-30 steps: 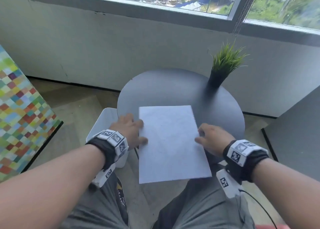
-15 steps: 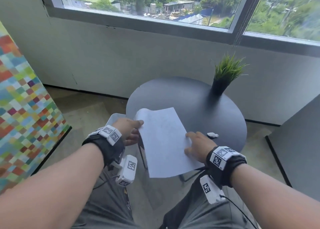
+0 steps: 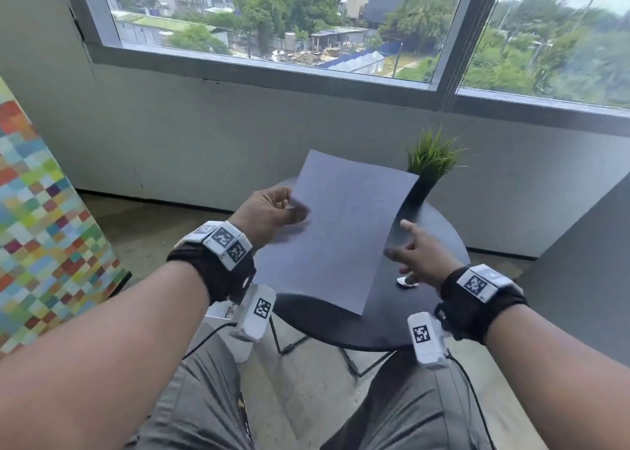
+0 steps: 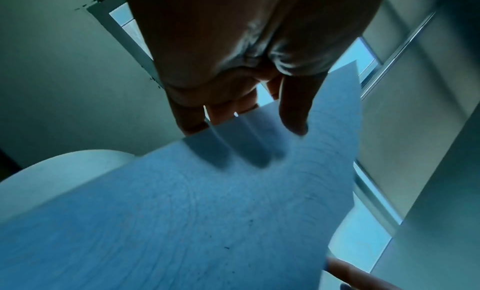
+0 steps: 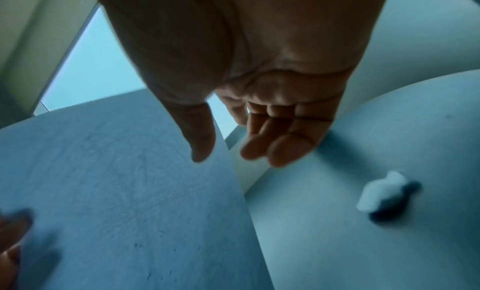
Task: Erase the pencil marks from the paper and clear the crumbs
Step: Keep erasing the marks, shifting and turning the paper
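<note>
My left hand [image 3: 289, 211] pinches the left edge of the white paper [image 3: 337, 231] and holds it lifted and tilted above the round black table [image 3: 344, 330]. In the left wrist view the thumb lies on top of the paper [image 4: 207, 212] and the fingers [image 4: 192, 128] go under it. Faint pencil lines and small dark crumbs [image 4: 226, 247] show on the sheet. My right hand [image 3: 402, 248] hovers at the paper's right edge with relaxed fingers, the thumb [image 5: 200, 148] over the sheet [image 5: 116, 191]. A small white eraser [image 3: 406, 281] [image 5: 381, 191] lies on the table under that hand.
A potted grass plant [image 3: 430, 163] stands at the table's far right. A white bin [image 3: 216, 313] sits on the floor left of the table. A colourful checkered panel [image 3: 41, 231] leans at the left, a grey panel [image 3: 589, 245] at the right.
The paper lay flat on the table; my left hand has now lifted it up and tilted it. My right hand has come off the sheet to its right edge.
</note>
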